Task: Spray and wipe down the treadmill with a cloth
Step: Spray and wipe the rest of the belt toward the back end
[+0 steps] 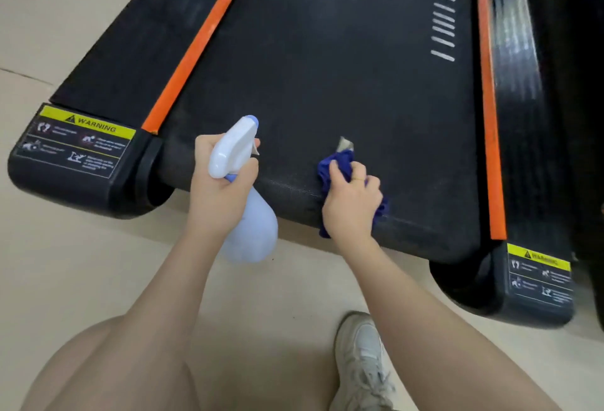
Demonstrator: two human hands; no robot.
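The black treadmill belt [327,67] fills the upper view, with orange strips along both sides. My left hand [219,195] grips a pale blue spray bottle [251,231] by its white trigger head, with the nozzle aimed over the belt's rear end. My right hand [351,204] holds a bunched dark blue cloth [336,165] pressed on the rear edge of the belt. A small grey tag sticks out at the cloth's far tip.
Black end caps with yellow warning labels [85,123] sit at the rear corners of the treadmill. Beige tiled floor [65,263] surrounds it. My knee is at the lower left and my white sneaker [359,361] stands behind the belt's end.
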